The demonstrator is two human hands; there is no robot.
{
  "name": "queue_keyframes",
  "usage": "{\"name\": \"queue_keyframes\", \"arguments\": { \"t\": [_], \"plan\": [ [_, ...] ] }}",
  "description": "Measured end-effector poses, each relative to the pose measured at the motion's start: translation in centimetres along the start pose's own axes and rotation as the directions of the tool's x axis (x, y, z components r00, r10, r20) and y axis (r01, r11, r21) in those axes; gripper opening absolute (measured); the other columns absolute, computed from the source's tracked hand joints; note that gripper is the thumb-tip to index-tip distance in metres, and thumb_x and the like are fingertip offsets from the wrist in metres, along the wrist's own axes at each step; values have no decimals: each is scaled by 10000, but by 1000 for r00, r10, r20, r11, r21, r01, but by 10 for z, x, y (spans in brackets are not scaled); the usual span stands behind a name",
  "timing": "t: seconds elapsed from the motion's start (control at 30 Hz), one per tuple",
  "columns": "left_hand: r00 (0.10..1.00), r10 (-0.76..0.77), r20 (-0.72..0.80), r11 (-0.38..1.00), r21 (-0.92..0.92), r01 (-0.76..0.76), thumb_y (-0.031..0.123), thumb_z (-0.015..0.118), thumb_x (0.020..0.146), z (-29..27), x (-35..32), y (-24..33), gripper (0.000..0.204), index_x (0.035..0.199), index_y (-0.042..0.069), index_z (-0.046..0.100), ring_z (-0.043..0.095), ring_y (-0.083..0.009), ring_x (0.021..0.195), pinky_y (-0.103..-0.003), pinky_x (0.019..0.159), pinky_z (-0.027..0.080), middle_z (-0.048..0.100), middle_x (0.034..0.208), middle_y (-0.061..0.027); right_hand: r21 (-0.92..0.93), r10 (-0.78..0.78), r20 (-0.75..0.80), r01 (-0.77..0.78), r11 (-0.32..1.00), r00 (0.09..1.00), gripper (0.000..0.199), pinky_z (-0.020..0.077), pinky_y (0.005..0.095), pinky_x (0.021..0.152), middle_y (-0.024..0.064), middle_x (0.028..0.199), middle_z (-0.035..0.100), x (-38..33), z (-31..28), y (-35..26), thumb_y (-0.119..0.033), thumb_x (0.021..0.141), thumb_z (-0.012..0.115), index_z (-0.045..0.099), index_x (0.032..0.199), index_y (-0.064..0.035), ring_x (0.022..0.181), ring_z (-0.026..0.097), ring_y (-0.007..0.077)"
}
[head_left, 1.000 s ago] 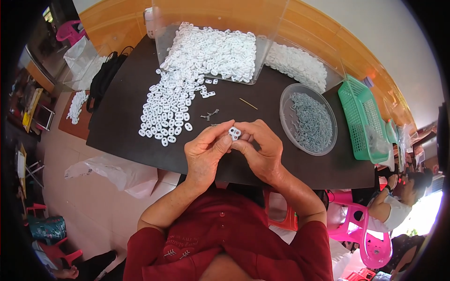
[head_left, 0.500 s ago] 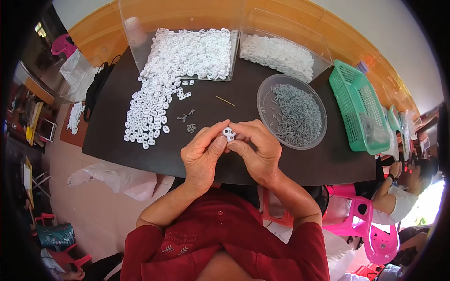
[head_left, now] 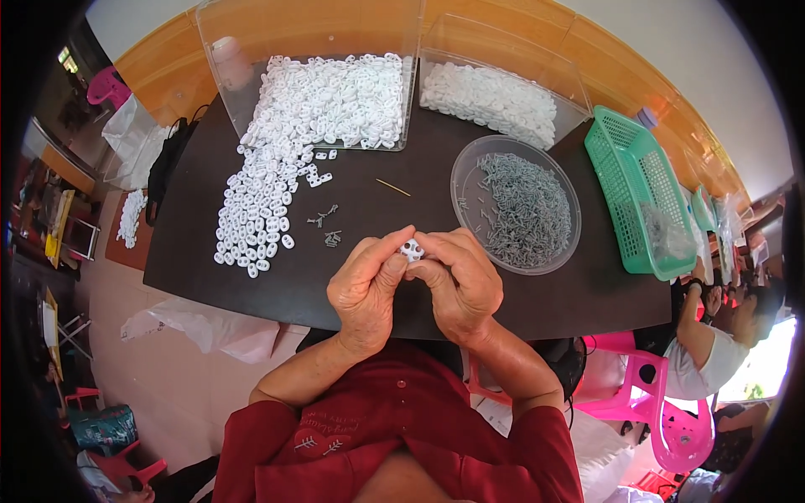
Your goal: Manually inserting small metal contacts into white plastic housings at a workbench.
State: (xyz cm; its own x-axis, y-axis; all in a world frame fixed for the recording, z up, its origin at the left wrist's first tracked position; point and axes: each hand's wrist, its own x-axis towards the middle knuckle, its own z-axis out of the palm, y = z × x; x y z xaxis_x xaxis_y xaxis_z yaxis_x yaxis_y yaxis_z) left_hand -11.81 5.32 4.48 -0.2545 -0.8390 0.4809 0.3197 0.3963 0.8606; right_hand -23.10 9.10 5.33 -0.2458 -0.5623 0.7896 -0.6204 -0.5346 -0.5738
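Observation:
A small white plastic piece with dark round holes is pinched between both my hands above the table. My left hand grips it from the left with thumb and fingertips. From the right, my right hand closes on it the same way, so the fingertips of both hands nearly meet. Further left lies a spread of white oval two-hole pieces, running up into a clear box heaped with more. Between that spread and my hands sit a few little grey screws. To the right, a round clear tub holds many grey screws.
A thin wooden stick lies mid-table. Behind the tub stands a second clear box of white pieces. A green basket is at the table's right. Pink chairs and another person are beyond the right edge.
The white piece has tilted slightly in my fingers, which stay closed on it. My view has shifted a little, so the table things appear slightly further left.

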Motion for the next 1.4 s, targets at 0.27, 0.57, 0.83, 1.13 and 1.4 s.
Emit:
{"name": "queue_keyframes", "arguments": {
  "t": [0.27,0.57,0.83,1.13,1.4],
  "plan": [
    [999,-4,-52,1000,-12,4,45,571,890,-18,-2,0,212,1084,-23,623,494,-72,686,-183,592,418,539,814,-24,2,-4,22,3,1000,1000,307,461,283,553,122,846,623,-5,20,-4,39,668,713,617,960,32,666,561,204],
    [989,-114,88,988,-94,123,108,594,888,-47,1,6,286,1133,-38,596,486,-67,777,-183,656,399,558,919,-28,41,105,68,-108,993,992,296,453,274,572,112,867,620,-8,35,-12,38,703,694,620,989,34,684,547,184],
    [998,-67,-22,995,-78,65,116,594,888,-57,-5,-2,308,1149,-47,587,475,-70,776,-189,678,388,552,898,-22,31,100,65,-103,994,993,288,448,274,575,112,859,613,-10,56,-20,24,713,693,616,990,29,679,536,191],
    [984,140,-109,986,103,-128,116,588,892,-63,-4,1,249,1095,-25,622,494,-92,706,-207,611,407,568,829,-42,-56,-48,6,49,997,999,260,445,300,582,117,846,608,-12,74,-23,-33,738,693,595,970,35,679,547,233],
    [986,130,-101,989,78,-123,122,586,892,-76,-13,8,260,1075,-60,616,525,-105,738,-209,636,418,597,856,-68,-65,-119,32,121,991,992,268,453,313,579,134,854,608,-16,78,-34,-16,752,676,575,994,39,679,556,248]
  ]
}}
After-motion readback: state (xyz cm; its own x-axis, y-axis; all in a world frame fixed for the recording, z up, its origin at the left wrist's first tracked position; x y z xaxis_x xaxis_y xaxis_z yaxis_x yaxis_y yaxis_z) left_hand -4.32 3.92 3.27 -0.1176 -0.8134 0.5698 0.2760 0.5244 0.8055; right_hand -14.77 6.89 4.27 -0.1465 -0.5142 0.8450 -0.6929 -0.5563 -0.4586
